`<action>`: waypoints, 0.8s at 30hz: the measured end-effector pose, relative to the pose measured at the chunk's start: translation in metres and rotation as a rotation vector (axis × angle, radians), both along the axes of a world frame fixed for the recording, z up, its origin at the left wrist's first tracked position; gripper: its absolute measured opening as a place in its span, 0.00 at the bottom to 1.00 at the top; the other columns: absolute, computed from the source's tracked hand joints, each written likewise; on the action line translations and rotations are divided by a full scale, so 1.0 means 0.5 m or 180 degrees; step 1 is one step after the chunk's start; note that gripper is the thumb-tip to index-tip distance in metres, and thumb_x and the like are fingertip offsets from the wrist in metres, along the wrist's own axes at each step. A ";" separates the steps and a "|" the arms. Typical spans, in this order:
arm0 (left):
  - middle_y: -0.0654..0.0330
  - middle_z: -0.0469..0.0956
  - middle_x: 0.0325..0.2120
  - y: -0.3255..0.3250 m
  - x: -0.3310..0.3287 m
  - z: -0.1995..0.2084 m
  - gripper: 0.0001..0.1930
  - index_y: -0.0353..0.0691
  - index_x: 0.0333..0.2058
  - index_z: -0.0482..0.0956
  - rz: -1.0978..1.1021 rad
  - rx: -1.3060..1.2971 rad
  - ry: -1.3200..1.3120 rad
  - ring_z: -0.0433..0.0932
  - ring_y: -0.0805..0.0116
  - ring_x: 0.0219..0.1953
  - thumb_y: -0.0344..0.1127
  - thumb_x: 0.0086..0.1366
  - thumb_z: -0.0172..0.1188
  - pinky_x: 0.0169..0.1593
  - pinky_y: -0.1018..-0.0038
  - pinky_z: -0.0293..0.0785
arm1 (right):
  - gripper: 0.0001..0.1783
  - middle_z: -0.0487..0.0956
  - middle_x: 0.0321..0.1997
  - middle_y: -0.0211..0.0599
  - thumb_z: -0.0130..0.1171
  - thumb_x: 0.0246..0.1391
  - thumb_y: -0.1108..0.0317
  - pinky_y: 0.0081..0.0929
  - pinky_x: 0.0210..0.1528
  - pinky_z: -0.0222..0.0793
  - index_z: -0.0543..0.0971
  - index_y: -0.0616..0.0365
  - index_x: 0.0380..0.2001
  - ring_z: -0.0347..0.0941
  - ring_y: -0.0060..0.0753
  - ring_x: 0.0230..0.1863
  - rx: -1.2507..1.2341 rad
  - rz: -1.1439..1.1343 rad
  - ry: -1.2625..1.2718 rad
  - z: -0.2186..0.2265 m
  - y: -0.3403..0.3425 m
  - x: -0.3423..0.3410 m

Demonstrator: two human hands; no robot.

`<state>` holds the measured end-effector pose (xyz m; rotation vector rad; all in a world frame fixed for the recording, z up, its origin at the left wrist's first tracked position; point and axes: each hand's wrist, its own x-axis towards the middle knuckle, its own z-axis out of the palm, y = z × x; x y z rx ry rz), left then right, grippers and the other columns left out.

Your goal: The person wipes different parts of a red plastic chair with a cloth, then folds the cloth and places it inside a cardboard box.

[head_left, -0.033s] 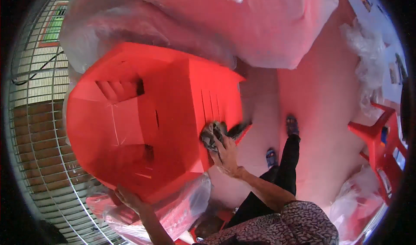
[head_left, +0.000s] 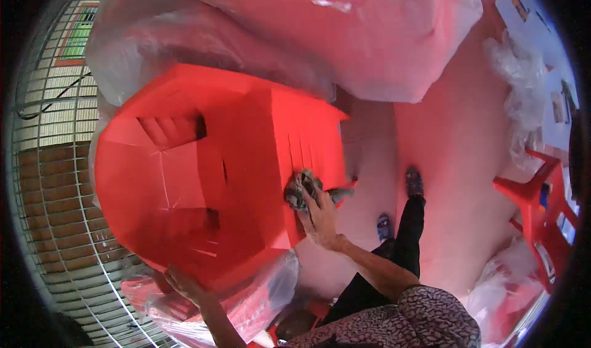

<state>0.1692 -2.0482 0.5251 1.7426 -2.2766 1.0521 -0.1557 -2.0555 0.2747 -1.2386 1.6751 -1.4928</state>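
Note:
A large red plastic piece (head_left: 246, 138), shaped like a chair with slots and rectangular openings, lies tipped in front of me. My right hand (head_left: 320, 220) presses a crumpled dark grey rag (head_left: 300, 192) against its right side, just below the slots. The rag's loose end sticks out to the right past the fingers. At the lower left rim rests my left hand (head_left: 184, 285), its fingers stretched out along the edge. Part of that hand's underside is hidden.
Plastic-wrapped red bundles (head_left: 369, 40) stand behind the piece, with another wrapped bundle (head_left: 265, 292) under it. A wire mesh fence (head_left: 61, 212) runs along the left. On the right are a red chair (head_left: 542, 194) and loose clear plastic (head_left: 520, 83). My feet stand on the floor (head_left: 455, 163).
The rag's loose end has swung slightly, and the view has shifted a little. My right hand stays at nearly the same spot; my left hand keeps its place on the rim.

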 end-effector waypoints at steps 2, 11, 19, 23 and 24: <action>0.42 0.67 0.63 0.019 0.035 -0.016 0.35 0.34 0.65 0.67 -0.0012 -0.0019 -0.0312 0.68 0.34 0.61 0.53 0.67 0.55 0.62 0.44 0.68 | 0.32 0.65 0.69 0.57 0.59 0.57 0.62 0.54 0.58 0.65 0.71 0.52 0.66 0.66 0.63 0.60 -0.0227 -0.0199 -0.0074 0.022 -0.090 -0.036; 0.42 0.61 0.67 0.049 0.036 -0.074 0.33 0.38 0.69 0.61 0.0511 -0.0352 0.0598 0.65 0.36 0.65 0.50 0.71 0.55 0.64 0.44 0.68 | 0.21 0.77 0.49 0.52 0.57 0.57 0.62 0.49 0.47 0.73 0.78 0.57 0.52 0.74 0.56 0.49 -0.0147 0.0377 0.1098 0.178 -0.488 -0.264; 0.43 0.54 0.71 0.073 0.014 -0.082 0.33 0.38 0.70 0.58 0.1631 -0.1127 0.4244 0.60 0.40 0.69 0.53 0.76 0.46 0.68 0.48 0.63 | 0.19 0.80 0.40 0.59 0.54 0.60 0.55 0.46 0.47 0.76 0.80 0.62 0.41 0.79 0.53 0.43 0.1268 0.2803 0.1359 0.161 -0.696 -0.302; 0.45 0.54 0.71 0.036 -0.042 -0.136 0.30 0.39 0.70 0.58 0.0620 -0.0481 0.2573 0.60 0.45 0.69 0.49 0.77 0.47 0.69 0.51 0.63 | 0.24 0.79 0.57 0.57 0.49 0.62 0.53 0.49 0.56 0.73 0.82 0.62 0.46 0.77 0.60 0.56 0.1666 0.2270 0.1666 0.009 -0.678 -0.349; 0.48 0.52 0.73 0.012 -0.068 -0.147 0.28 0.38 0.70 0.58 0.1031 -0.0552 0.4144 0.61 0.48 0.69 0.47 0.78 0.46 0.68 0.51 0.65 | 0.24 0.80 0.56 0.57 0.50 0.61 0.54 0.49 0.56 0.73 0.83 0.62 0.46 0.77 0.59 0.56 0.1636 0.2259 0.1836 -0.063 -0.679 -0.361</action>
